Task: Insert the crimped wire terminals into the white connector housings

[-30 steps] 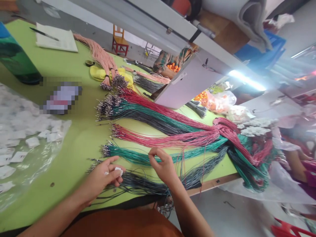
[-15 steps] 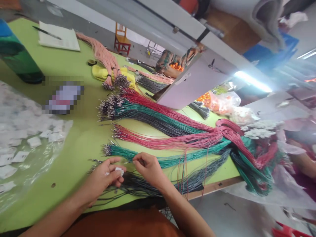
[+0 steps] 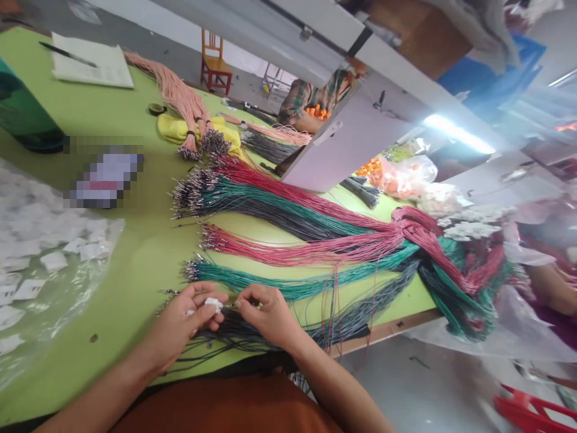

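Observation:
My left hand is closed, with a small white plastic connector housing between thumb and fingers. Another bit of white shows by its palm. Just to the right, my right hand pinches a thin wire near its metal-tipped end, which points at the housing; whether they touch is too small to tell. Beneath both hands lies a bundle of black wires. Green wires with crimped ends run just beyond my fingers, and red wires lie farther off.
A clear plastic bag with many white housings covers the table's left side. Behind it are a blurred-out phone-like object, a green bottle and a notebook. Pink wire bundles rest on yellow cloth. Another person's arm shows at right.
My right hand has moved left, bringing the wire's tip close to the white housing. The housing has turned slightly in my left hand. The whole view has shifted a little.

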Motion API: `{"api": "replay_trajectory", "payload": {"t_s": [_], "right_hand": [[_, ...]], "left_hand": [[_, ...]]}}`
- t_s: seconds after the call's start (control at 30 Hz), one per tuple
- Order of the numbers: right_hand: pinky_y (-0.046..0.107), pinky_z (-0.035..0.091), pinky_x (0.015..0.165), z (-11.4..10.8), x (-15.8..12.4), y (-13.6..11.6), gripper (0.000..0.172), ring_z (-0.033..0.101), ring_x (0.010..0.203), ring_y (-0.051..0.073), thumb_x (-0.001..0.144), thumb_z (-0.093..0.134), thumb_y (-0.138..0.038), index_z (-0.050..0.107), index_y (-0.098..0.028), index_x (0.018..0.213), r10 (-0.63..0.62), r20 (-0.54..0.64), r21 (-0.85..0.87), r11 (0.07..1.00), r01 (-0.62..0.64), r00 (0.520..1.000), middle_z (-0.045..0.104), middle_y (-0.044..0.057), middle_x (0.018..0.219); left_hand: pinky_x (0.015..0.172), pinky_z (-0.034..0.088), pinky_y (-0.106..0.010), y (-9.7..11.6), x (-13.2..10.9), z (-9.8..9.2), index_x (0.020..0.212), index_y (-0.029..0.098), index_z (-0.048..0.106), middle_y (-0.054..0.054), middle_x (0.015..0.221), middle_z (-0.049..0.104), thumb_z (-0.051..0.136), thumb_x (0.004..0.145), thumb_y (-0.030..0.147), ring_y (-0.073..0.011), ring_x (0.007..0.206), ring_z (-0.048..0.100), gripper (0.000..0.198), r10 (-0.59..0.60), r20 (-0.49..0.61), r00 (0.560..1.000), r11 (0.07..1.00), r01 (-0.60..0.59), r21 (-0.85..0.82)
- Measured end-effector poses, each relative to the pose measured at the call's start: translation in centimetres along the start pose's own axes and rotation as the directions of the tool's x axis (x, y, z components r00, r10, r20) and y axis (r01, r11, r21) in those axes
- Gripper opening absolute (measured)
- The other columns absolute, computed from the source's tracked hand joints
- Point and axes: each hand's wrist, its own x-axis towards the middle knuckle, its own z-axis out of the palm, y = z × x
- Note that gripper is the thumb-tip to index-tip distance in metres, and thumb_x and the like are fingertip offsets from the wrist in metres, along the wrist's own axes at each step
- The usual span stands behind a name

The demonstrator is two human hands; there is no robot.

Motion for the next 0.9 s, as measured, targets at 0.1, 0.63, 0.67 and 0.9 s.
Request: {"api": "replay_trajectory", "payload": {"t_s": [0.1, 0.63, 0.67, 0.9], "right_hand": [[0.019, 0.035, 0.053, 0.1, 0.0, -0.1, 0.018, 0.049, 0.053, 0.008, 0.076, 0.053, -0.015, 0.061, -0.016, 0.060, 0.073, 0.021, 0.008, 0.997, -0.073, 0.997, 0.058, -0.003, 0.055], [0.016, 0.039, 0.049, 2.1, -1.0, -0.6, 0.016, 0.052, 0.050, 0.007, 0.080, 0.049, -0.018, 0.052, -0.016, 0.065, 0.199, 0.115, 0.202, 0.955, -0.219, 0.973, 0.059, -0.003, 0.058], [0.016, 0.040, 0.049, 1.9, -0.8, -0.5, 0.017, 0.053, 0.050, 0.007, 0.081, 0.049, -0.019, 0.053, -0.016, 0.065, 0.187, 0.152, 0.211, 0.953, -0.216, 0.971, 0.061, -0.002, 0.060], [0.022, 0.040, 0.060, -3.4, 6.6, 3.0, 0.012, 0.052, 0.063, 0.012, 0.079, 0.052, -0.018, 0.059, -0.015, 0.070, 0.027, -0.238, -0.303, 0.948, -0.100, 0.971, 0.059, 0.002, 0.068]], "left_hand": [[0.066, 0.047, -0.027, -0.3, 0.0, -0.1, 0.104, 0.020, 0.045, -0.006, 0.104, 0.067, 0.065, 0.079, 0.029, -0.0112, 0.069, 0.062, 0.033, 0.033, 0.016, 0.999, 0.999, -0.033, 0.001], [0.065, 0.052, -0.028, -1.4, 0.4, 0.0, 0.100, 0.019, 0.052, -0.006, 0.097, 0.071, 0.071, 0.073, 0.030, -0.0123, 0.064, 0.063, 0.035, 0.120, 0.019, 0.993, 0.993, -0.120, 0.014], [0.065, 0.052, -0.028, -1.4, 0.4, 0.0, 0.099, 0.019, 0.053, -0.006, 0.096, 0.071, 0.071, 0.072, 0.030, -0.0122, 0.063, 0.063, 0.034, 0.120, 0.013, 0.993, 0.993, -0.120, 0.016], [0.064, 0.053, -0.028, -0.5, 0.4, 0.4, 0.100, 0.018, 0.055, -0.008, 0.101, 0.069, 0.068, 0.075, 0.031, -0.0132, 0.067, 0.064, 0.031, 0.097, -0.038, 0.995, 0.994, -0.094, 0.054]]}}
